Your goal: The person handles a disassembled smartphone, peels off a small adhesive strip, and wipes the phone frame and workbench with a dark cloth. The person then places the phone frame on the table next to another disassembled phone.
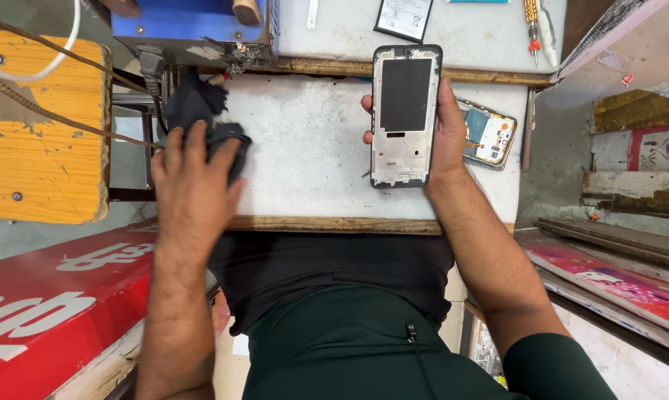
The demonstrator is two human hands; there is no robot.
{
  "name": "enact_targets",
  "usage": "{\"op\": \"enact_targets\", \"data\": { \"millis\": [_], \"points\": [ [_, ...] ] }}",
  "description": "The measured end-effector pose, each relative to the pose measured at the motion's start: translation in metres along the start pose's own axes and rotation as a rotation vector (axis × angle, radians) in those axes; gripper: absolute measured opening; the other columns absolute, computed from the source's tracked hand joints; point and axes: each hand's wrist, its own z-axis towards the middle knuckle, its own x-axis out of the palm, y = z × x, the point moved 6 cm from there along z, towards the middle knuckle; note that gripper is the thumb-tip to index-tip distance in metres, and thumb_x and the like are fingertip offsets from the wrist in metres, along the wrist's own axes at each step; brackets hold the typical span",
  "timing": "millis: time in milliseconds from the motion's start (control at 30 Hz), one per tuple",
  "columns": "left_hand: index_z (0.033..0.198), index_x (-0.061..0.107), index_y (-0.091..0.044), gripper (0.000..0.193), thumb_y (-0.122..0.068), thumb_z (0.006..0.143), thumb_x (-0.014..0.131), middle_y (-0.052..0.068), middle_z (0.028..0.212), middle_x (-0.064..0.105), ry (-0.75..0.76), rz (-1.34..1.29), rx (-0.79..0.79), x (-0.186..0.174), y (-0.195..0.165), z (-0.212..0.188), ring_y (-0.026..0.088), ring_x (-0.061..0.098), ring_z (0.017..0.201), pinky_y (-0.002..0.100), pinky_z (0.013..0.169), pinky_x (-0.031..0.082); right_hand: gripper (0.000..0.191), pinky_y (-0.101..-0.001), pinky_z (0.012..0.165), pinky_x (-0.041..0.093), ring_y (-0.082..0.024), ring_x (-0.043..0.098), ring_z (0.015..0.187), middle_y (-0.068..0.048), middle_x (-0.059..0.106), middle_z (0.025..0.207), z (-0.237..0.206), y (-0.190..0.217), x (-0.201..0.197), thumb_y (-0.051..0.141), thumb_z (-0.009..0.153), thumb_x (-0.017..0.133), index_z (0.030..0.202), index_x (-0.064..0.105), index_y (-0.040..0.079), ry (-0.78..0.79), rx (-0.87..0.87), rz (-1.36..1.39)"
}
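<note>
Both hands are at work over a small white worktop [312, 148]. At nine o'clock, the left hand [193, 178] lies flat, fingers spread, pressing a dark cloth [197, 111] against the worktop's left edge. At two o'clock, the right hand [442, 133] grips a phone frame [402, 115] by its long sides and holds it upright over the worktop, its pale inner face with a black rectangular panel turned to the camera.

The white surface is scuffed and speckled, edged with a wooden strip along the near side. A second white shelf lies beyond it at twelve o'clock. At three o'clock, just behind the right hand, an opened phone body [488, 133] lies with its blue and orange innards showing. At twelve o'clock are a blue metal device [186, 18], a white card with a black border [402, 16] and a screwdriver [531, 22]. A yellow wooden board [41, 133] sits at nine o'clock, crossed by a brown cord and a white cable. A red sign with white lettering [53, 296] fills seven o'clock; pink printed boards [616, 285] lean at four o'clock.
</note>
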Motion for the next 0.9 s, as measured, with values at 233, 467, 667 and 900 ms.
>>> {"op": "enact_targets", "data": {
  "millis": [233,467,667,900],
  "points": [
    [0.119,0.072,-0.006,0.029,-0.018,0.096,0.084,0.013,0.129,0.065,-0.127,-0.374,-0.081,-0.007,-0.044,-0.013,0.034,0.058,0.126,0.051,0.103,0.049,0.077,-0.0487,0.089,0.065,-0.032,0.067,0.122,-0.021,0.058,0.145,0.000,0.000,0.005,0.063,0.106,0.031,0.156,0.046,0.006,0.025,-0.040,-0.057],
    [0.119,0.068,-0.004,0.028,-0.024,0.099,0.070,0.010,0.097,0.077,0.220,-1.148,-0.173,0.049,-0.116,0.002,0.018,0.076,0.083,0.028,0.067,0.060,0.082,-0.0477,0.095,0.063,-0.030,0.066,0.124,-0.026,0.054,0.150,0.001,-0.005,0.009,0.065,0.106,0.029,0.159,0.042,0.003,0.062,-0.031,-0.079],
    [0.120,0.069,-0.001,0.026,-0.021,0.105,0.066,0.014,0.082,0.071,0.438,-1.496,-0.281,0.090,-0.137,0.002,0.021,0.065,0.072,0.028,0.063,0.052,0.083,-0.0479,0.108,0.057,-0.032,0.062,0.132,-0.023,0.053,0.153,0.002,-0.014,0.005,0.066,0.105,0.030,0.160,0.039,0.005,0.110,-0.004,-0.130],
    [0.119,0.071,-0.002,0.024,-0.007,0.095,0.074,0.011,0.104,0.069,-0.178,-0.785,-0.039,0.052,-0.080,0.010,0.020,0.071,0.086,0.030,0.069,0.062,0.078,-0.0527,0.128,0.042,-0.033,0.051,0.149,-0.019,0.048,0.161,0.001,0.000,0.002,0.063,0.106,0.046,0.167,0.020,0.023,0.089,-0.153,-0.257]
  ]
}}
